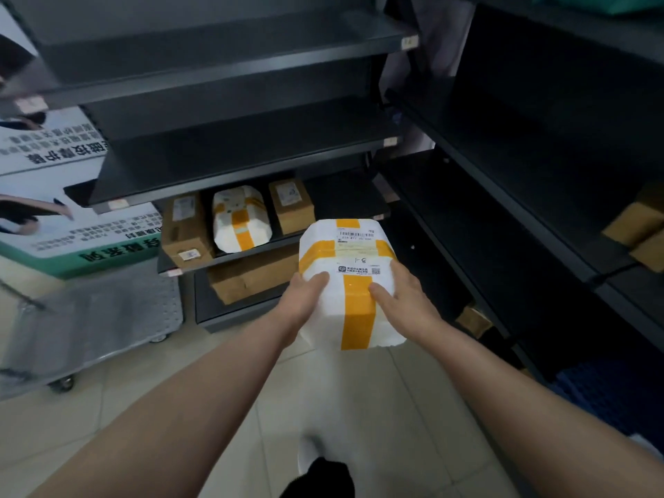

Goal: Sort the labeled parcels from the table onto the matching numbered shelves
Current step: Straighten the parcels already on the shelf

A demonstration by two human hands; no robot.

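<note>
We are in a parcel depot or pickup storeroom. Dark metal shelves (230, 145) run along two walls and meet in a corner, each shelf edge carrying a small tag (409, 41). Taped cardboard boxes (291, 204) and a white foam parcel (240, 219) with shipping labels sit on a lower shelf, and more boxes (636, 217) on the right. A metal cart (90, 314) on castors stands on the tiled floor (323, 389) beside a printed poster (54, 195).
</note>
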